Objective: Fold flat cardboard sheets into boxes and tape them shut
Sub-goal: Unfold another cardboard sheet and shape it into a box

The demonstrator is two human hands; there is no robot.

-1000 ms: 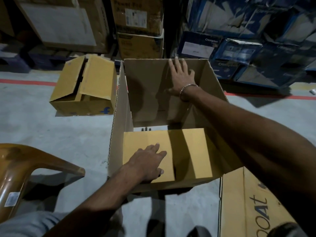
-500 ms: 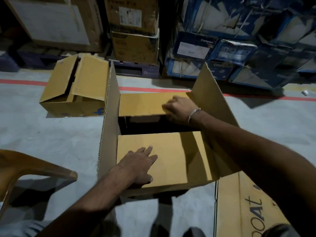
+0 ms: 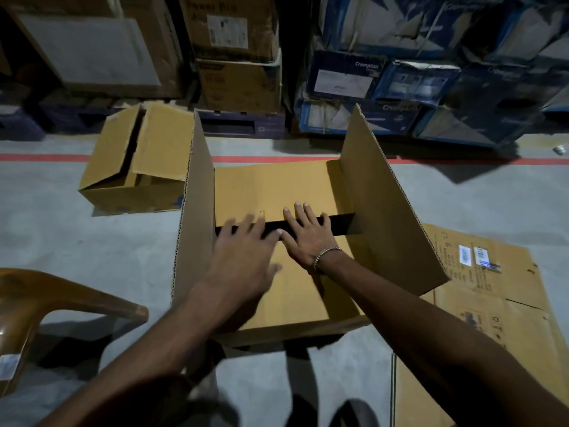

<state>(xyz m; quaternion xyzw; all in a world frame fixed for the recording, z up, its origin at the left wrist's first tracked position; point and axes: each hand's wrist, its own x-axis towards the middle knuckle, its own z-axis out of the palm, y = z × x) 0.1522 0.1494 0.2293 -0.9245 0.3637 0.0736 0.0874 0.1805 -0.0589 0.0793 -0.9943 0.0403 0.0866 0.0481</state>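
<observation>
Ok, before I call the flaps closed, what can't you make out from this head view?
- Left hand: motion-blurred, so finger contact with the near flap is unclear.
- Gap between the near flap and far flap: black, box interior unreadable.
- Flat sheet: labels too small, and the frame edge cuts it.
- Tape: none in view.

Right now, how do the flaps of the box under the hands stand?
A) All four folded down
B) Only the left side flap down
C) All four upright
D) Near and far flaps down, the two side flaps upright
D: both hands, left and right, press flat on the two lowered flaps of the box, while the left side flap and right side flap stand upright.
</observation>
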